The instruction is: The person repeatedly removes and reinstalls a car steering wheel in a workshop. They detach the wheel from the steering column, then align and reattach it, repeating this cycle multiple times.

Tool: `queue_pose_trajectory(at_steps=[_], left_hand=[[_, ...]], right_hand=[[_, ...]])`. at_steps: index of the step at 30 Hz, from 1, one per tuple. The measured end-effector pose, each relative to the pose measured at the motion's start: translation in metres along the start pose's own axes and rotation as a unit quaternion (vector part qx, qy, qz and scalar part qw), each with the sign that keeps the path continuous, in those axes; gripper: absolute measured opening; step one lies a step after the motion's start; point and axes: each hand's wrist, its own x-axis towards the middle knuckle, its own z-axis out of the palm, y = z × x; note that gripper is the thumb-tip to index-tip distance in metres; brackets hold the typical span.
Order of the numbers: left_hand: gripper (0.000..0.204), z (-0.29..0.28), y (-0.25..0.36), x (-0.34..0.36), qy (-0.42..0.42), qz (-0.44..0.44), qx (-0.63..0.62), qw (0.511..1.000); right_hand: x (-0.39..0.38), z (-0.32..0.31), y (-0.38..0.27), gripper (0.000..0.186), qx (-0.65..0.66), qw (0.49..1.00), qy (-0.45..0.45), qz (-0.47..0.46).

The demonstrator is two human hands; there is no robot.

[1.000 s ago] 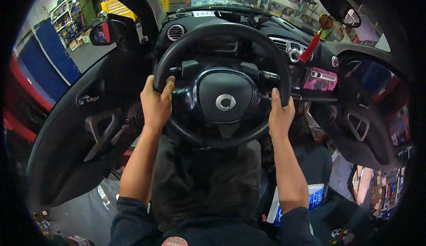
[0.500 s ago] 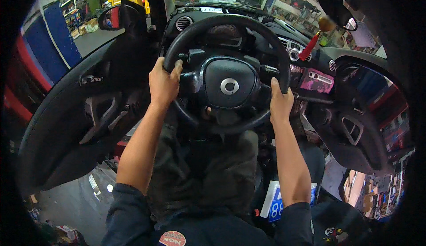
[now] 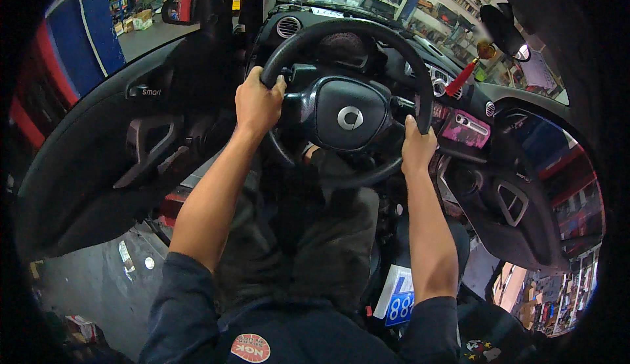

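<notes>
A black steering wheel [image 3: 351,26] with a round silver badge at its hub [image 3: 349,116] is in front of me. My left hand [image 3: 258,106] is closed round the left side of the rim, its thumb on the inner side. On the rim's right side, slightly lower, my right hand [image 3: 419,149] grips with its thumb pointing up. A stalk [image 3: 401,103] sticks out behind the wheel close to the right hand. Behind the rim's top lies the dark instrument cluster [image 3: 342,49]. My legs in dark trousers are below the wheel.
The left door [image 3: 85,160] stands open, its mirror [image 3: 180,7] beyond. At right, another door [image 3: 502,196] stands open. A blue-and-white plate [image 3: 398,306] lies on the seat beside me. A red tassel [image 3: 462,78] hangs by the rear-view mirror [image 3: 502,26]. Workshop shelves show through the windscreen.
The view has tilted and shifted a little, so the car's interior sits differently in the picture. Both hands keep their hold on the wheel rim.
</notes>
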Motion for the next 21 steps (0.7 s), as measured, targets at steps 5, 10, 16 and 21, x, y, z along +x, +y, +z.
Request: queue_pose_trajectory(at_steps=[5, 10, 16, 21], left_hand=[[0.028, 0.0, -0.002, -0.001, 0.004, -0.009, 0.041, 0.999], [0.03, 0.0, -0.003, -0.003, 0.002, -0.027, 0.032, 0.999], [0.031, -0.003, 0.005, 0.0, -0.01, -0.033, 0.046, 0.998], [0.032, -0.004, 0.006, 0.003, -0.002, -0.012, 0.075, 0.997]], right_hand=[[0.003, -0.003, -0.005, 0.034, -0.073, 0.997, 0.0, 0.003], [0.011, -0.001, -0.012, 0.038, -0.221, 0.97, 0.053, -0.086], [0.017, 0.001, 0.01, 0.04, -0.239, 0.966, 0.068, -0.079], [0.016, 0.0, 0.021, 0.032, -0.217, 0.969, 0.057, -0.103]])
